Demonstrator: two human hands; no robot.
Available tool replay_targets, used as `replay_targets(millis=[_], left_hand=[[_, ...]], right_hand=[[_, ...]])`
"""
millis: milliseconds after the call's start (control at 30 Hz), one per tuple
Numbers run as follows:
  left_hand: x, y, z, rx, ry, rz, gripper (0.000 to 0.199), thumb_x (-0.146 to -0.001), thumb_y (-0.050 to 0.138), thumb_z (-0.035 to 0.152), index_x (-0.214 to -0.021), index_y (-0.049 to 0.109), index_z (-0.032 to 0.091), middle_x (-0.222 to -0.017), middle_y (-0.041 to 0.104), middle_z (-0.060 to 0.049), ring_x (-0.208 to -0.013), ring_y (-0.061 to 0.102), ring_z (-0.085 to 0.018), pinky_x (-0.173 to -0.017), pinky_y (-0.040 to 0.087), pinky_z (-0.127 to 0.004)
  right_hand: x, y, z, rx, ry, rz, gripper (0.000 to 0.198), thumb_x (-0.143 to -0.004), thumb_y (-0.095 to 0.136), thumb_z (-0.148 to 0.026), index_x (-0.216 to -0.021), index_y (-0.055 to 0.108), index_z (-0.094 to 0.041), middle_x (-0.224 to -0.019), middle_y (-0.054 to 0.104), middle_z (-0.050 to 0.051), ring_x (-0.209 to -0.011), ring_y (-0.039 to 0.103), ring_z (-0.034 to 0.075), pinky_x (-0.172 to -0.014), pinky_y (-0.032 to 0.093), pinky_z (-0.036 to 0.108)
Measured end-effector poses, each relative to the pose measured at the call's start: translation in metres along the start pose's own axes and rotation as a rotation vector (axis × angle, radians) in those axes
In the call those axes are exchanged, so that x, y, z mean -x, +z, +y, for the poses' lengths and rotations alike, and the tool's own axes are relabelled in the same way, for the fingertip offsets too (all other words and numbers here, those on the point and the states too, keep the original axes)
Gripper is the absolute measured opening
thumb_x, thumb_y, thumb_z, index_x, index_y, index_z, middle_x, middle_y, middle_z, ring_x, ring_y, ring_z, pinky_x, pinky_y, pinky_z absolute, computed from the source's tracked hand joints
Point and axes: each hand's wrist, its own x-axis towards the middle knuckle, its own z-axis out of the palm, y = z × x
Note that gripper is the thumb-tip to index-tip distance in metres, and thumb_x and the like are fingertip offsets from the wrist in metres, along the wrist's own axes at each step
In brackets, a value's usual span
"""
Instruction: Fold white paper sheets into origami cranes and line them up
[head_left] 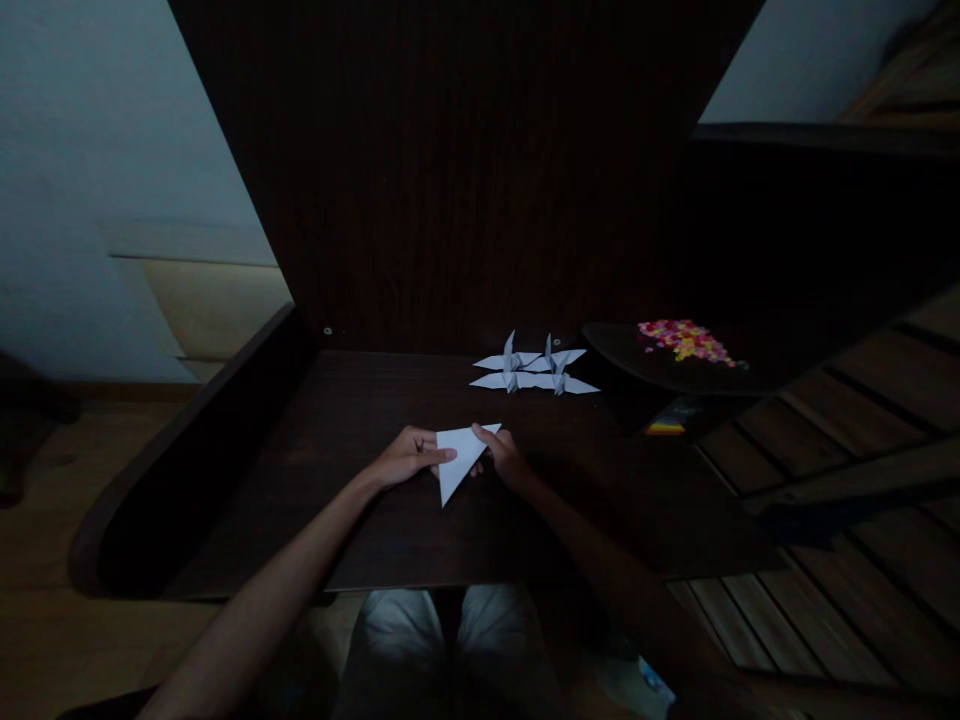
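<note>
White paper triangle point(463, 451) (flat, sharp-cornered) is pinched by both left hand point(405, 457) and right hand point(508, 460), over the dark wooden desk point(360, 400). Pointed folded-paper birds point(559, 381) stand beyond it.

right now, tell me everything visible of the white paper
The white paper is a flat, smooth-looking triangle, held over the dark desk with one corner toward the near edge, another at upper right. The left hand's grip holds its left side, thumb on top; the right hand's grip pinches it near the upper-right corner. Creases can't be made out.
</note>
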Motion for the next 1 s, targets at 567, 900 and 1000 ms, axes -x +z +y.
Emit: replay_targets(millis=[567, 900, 1000], left_hand=[[-0.004, 0.005, -0.002, 0.088, -0.035, 0.206, 0.038, -0.073, 0.065, 0.049, -0.083, 0.057, 0.013, -0.056, 0.065, -0.002, -0.046, 0.062, -0.017, -0.043, 0.046, -0.025], [-0.004, -0.006, 0.001, -0.023, 0.128, 0.350, 0.044, -0.065, 0.075, 0.037, -0.098, 0.059, 0.012, -0.061, 0.064, -0.001, -0.054, 0.059, -0.013, -0.051, 0.042, -0.022], [-0.006, -0.009, -0.004, -0.023, 0.178, 0.437, 0.041, -0.064, 0.074, 0.038, -0.092, 0.056, 0.015, -0.063, 0.062, 0.001, -0.053, 0.058, -0.012, -0.048, 0.040, -0.021]], right_hand=[[-0.003, -0.003, -0.004, 0.010, -0.034, 0.295, 0.059, -0.080, 0.044, -0.062, -0.045, 0.055, -0.015, -0.042, 0.057, 0.007, -0.033, 0.045, 0.010, -0.036, 0.033, 0.023], [-0.009, -0.009, -0.005, -0.003, -0.006, 0.416, 0.058, -0.075, 0.047, -0.067, -0.048, 0.051, -0.016, -0.044, 0.059, 0.006, -0.030, 0.044, 0.009, -0.031, 0.028, 0.022], [-0.008, -0.009, -0.005, -0.042, -0.043, 0.382, 0.045, -0.072, 0.057, -0.059, -0.067, 0.058, -0.015, -0.053, 0.064, 0.004, -0.031, 0.047, 0.009, -0.031, 0.031, 0.020]])
